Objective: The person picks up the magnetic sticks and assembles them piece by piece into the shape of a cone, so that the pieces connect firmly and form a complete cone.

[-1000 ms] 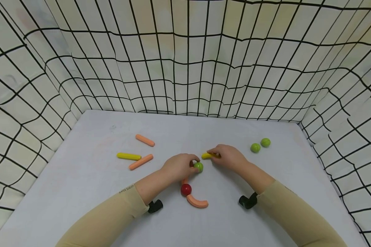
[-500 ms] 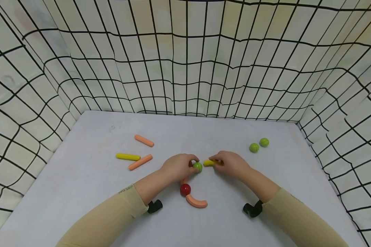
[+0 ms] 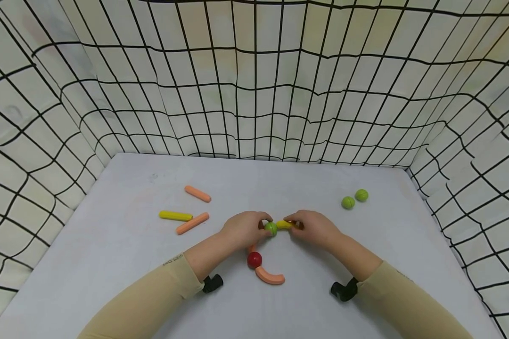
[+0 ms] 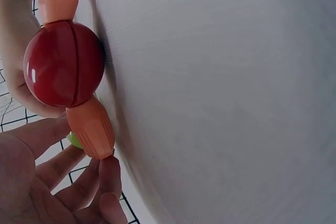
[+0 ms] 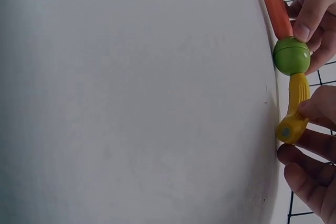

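My left hand (image 3: 247,227) pinches a green ball (image 5: 292,56) between thumb and fingers. A straight orange stick (image 5: 274,6) runs from that ball to a red ball (image 3: 254,260). A curved orange stick (image 3: 270,276) sticks out from the red ball's other side. With its fingertips my right hand (image 3: 316,226) holds a curved yellow stick (image 5: 298,98). The stick's near end touches the green ball, and a round grey-blue dot shows on its other end. In the left wrist view the red ball (image 4: 65,64) hides part of the scene behind it.
Left of the hands lie a straight yellow stick (image 3: 176,215) and two straight orange sticks, one near (image 3: 192,223) and one farther back (image 3: 198,193). Two loose green balls (image 3: 348,202) sit at the right. Black netting (image 3: 254,94) stands around the white table (image 3: 123,263).
My right hand has drawn the yellow stick nearer, then leftward, closing the gap to the green ball. My left hand has stayed in place on the ball.
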Action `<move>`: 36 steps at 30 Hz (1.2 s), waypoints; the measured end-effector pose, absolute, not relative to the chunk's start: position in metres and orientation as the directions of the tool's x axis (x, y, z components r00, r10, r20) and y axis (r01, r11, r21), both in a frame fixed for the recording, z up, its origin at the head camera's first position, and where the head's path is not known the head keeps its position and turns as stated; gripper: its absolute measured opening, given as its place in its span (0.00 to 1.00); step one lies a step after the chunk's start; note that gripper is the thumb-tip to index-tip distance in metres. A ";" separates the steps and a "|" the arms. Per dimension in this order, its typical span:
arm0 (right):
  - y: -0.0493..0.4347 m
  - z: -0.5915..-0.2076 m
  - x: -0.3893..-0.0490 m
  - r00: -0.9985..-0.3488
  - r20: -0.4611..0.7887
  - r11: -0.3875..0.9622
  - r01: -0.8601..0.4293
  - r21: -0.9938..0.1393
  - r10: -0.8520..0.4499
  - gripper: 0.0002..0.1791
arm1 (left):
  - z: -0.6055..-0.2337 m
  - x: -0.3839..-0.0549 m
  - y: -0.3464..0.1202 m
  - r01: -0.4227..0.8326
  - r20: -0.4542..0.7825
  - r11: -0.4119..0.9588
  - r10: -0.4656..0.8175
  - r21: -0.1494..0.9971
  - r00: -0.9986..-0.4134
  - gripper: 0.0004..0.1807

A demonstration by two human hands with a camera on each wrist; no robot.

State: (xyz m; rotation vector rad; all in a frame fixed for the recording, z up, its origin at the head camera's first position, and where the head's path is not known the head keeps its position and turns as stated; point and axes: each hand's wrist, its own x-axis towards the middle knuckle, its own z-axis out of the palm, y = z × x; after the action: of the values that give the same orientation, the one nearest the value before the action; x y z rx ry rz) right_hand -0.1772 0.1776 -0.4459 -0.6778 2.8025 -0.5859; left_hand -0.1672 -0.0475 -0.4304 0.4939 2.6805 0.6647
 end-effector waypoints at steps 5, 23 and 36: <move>0.177 -0.447 -0.177 -0.877 -0.095 0.816 -0.392 -0.426 -0.471 0.16 | -0.431 -0.168 -0.047 0.251 -0.236 0.829 0.410 0.500 -0.881 0.21; 0.179 -0.448 -0.177 -0.883 -0.148 0.838 -0.354 -0.415 -0.446 0.21 | -0.434 -0.171 -0.050 0.267 -0.257 0.825 0.434 0.498 -0.863 0.23; 0.173 -0.445 -0.191 -0.877 -0.119 0.831 -0.386 -0.401 -0.465 0.18 | -0.433 -0.166 -0.053 0.234 -0.250 0.839 0.393 0.491 -0.885 0.23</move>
State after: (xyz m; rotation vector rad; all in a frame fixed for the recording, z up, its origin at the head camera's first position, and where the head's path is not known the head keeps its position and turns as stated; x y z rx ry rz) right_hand -0.1909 0.1726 -0.4449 -0.6587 2.8004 -0.5478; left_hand -0.1665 -0.0529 -0.4332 0.4712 2.6751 0.6522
